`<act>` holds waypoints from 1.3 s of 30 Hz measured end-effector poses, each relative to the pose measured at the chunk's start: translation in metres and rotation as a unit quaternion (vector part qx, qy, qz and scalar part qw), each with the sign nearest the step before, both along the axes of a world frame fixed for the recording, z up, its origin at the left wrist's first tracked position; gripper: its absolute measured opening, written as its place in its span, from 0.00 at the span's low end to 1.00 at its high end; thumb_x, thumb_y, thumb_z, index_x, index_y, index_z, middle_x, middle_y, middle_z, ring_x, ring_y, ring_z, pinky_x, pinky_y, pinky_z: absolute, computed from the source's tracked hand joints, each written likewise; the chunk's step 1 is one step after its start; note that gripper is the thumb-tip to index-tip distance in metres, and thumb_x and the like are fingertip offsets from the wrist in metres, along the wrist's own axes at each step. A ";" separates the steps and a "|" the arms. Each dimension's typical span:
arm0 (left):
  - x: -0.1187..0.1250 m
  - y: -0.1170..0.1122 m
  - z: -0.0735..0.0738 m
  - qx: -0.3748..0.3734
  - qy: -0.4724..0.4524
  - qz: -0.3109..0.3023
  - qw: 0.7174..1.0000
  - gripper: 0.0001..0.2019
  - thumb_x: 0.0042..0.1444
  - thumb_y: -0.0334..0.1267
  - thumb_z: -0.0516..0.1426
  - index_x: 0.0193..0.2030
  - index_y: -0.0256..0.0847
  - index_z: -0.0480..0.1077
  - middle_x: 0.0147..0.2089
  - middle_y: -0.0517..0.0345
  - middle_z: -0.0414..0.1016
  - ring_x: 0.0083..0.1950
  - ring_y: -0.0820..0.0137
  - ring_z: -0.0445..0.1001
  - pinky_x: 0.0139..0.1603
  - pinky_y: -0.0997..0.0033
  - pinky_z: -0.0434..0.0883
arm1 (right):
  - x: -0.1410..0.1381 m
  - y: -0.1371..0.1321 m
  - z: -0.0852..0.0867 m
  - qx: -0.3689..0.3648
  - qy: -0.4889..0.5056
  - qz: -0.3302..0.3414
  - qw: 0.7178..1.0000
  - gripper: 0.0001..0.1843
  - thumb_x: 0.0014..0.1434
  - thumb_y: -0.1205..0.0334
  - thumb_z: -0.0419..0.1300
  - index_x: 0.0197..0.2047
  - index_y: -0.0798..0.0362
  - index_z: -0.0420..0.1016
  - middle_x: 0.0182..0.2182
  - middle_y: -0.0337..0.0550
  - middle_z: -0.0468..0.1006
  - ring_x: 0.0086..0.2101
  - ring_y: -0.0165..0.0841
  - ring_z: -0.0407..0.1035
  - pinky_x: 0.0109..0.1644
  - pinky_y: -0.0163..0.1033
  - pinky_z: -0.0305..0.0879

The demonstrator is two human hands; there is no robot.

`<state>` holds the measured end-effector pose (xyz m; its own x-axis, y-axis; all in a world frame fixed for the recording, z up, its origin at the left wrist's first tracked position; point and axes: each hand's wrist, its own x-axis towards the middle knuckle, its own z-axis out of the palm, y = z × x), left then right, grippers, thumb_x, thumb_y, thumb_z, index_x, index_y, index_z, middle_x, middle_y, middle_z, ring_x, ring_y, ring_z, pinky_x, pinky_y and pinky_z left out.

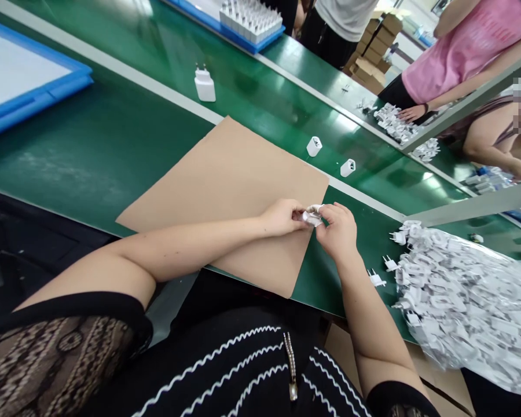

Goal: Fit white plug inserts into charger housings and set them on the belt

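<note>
Over the right edge of a brown cardboard sheet (226,185), my left hand (284,217) and my right hand (341,229) meet with their fingers closed on white plastic charger parts (313,215). Fingers cover much of these parts, so I cannot tell how they fit together. Beyond my hands, a white charger housing (314,146) and a second white housing (348,168) lie on the green surface. To the right of my right hand, white plug pieces with metal pins (377,278) lie beside a large heap of white plug pieces (464,295) on clear plastic.
A finished-looking white charger (205,84) stands on the green belt (156,52). A blue-rimmed tray (35,87) lies at left; another blue tray (260,43) holds rows of white chargers. Metal posts (469,202) rise at right. Across the belt, people handle white parts (395,121).
</note>
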<state>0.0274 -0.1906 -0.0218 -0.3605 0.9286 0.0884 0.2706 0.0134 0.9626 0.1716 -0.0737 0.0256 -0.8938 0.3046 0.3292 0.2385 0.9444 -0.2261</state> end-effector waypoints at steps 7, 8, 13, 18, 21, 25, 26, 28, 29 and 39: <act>0.001 0.008 0.001 -0.035 0.046 -0.001 0.998 0.16 0.51 0.48 0.69 0.39 0.38 0.80 0.32 0.57 0.79 0.32 0.67 0.75 0.35 0.70 0.69 | 0.018 -0.007 -0.004 -0.095 0.044 -0.051 0.993 0.24 0.62 0.59 0.58 0.62 0.48 0.71 0.52 0.48 0.83 0.53 0.44 0.77 0.73 0.63 0.49; -0.002 0.014 0.003 -0.042 0.055 0.002 0.998 0.16 0.51 0.47 0.69 0.40 0.38 0.79 0.33 0.56 0.80 0.33 0.66 0.76 0.36 0.69 0.70 | 0.030 -0.007 -0.002 -0.094 0.049 -0.055 0.993 0.30 0.64 0.56 0.58 0.69 0.48 0.64 0.58 0.52 0.79 0.58 0.46 0.73 0.74 0.65 0.47; -0.038 0.071 0.018 -0.045 0.149 0.096 0.983 0.14 0.56 0.45 0.66 0.45 0.40 0.78 0.42 0.52 0.82 0.42 0.61 0.79 0.42 0.66 0.73 | 0.129 0.001 -0.013 0.027 0.037 -0.223 0.974 0.32 0.68 0.48 0.55 0.72 0.49 0.62 0.67 0.57 0.70 0.63 0.54 0.64 0.69 0.67 0.52; -0.080 0.145 0.027 -0.101 0.200 0.173 0.959 0.11 0.63 0.41 0.61 0.49 0.38 0.74 0.51 0.44 0.80 0.52 0.56 0.78 0.51 0.63 0.72 | 0.192 0.016 -0.048 0.029 -0.032 -0.356 0.933 0.26 0.65 0.55 0.52 0.61 0.57 0.76 0.58 0.64 0.74 0.55 0.57 0.68 0.59 0.63 0.63; -0.095 0.170 0.024 -0.116 0.195 0.178 0.957 0.10 0.63 0.37 0.60 0.50 0.37 0.74 0.54 0.40 0.79 0.56 0.54 0.76 0.54 0.62 0.71 | 0.192 0.028 -0.057 -0.022 0.019 -0.316 0.948 0.21 0.64 0.57 0.51 0.50 0.56 0.82 0.46 0.59 0.79 0.48 0.50 0.71 0.56 0.57 0.67; -0.103 0.172 0.014 -0.120 0.197 0.181 0.956 0.16 0.60 0.36 0.63 0.54 0.35 0.72 0.56 0.40 0.77 0.58 0.54 0.75 0.59 0.60 0.70 | 0.182 0.038 -0.056 -0.064 0.070 -0.286 0.953 0.20 0.65 0.50 0.54 0.47 0.55 0.81 0.43 0.56 0.78 0.46 0.48 0.72 0.56 0.56 0.68; -0.104 0.168 0.012 -0.110 0.203 0.187 0.955 0.20 0.59 0.36 0.64 0.57 0.35 0.71 0.60 0.39 0.74 0.61 0.54 0.74 0.62 0.60 0.69 | 0.182 0.039 -0.056 -0.057 0.071 -0.287 0.954 0.23 0.64 0.47 0.56 0.50 0.55 0.79 0.46 0.57 0.77 0.48 0.49 0.71 0.58 0.57 0.67; -0.107 0.160 0.008 -0.063 0.230 0.215 0.947 0.27 0.58 0.36 0.64 0.64 0.36 0.66 0.66 0.39 0.67 0.66 0.54 0.69 0.67 0.60 0.66 | 0.185 0.040 -0.056 -0.029 0.050 -0.303 0.951 0.28 0.61 0.43 0.59 0.55 0.55 0.77 0.49 0.59 0.75 0.52 0.53 0.69 0.59 0.61 0.64; -0.110 0.155 0.007 -0.035 0.249 0.241 0.937 0.29 0.58 0.36 0.63 0.66 0.37 0.64 0.69 0.39 0.64 0.69 0.54 0.66 0.70 0.60 0.64 | 0.187 0.041 -0.056 -0.021 0.034 -0.309 0.950 0.28 0.60 0.44 0.60 0.56 0.55 0.76 0.48 0.59 0.75 0.51 0.54 0.69 0.58 0.63 0.64; -0.187 0.121 0.024 -0.155 0.220 0.336 0.903 0.21 0.59 0.38 0.60 0.59 0.36 0.70 0.61 0.37 0.74 0.63 0.49 0.71 0.66 0.48 0.68 | 0.140 0.022 -0.017 -0.473 0.198 -0.222 0.829 0.26 0.54 0.51 0.68 0.55 0.48 0.78 0.53 0.50 0.79 0.51 0.46 0.76 0.60 0.58 0.71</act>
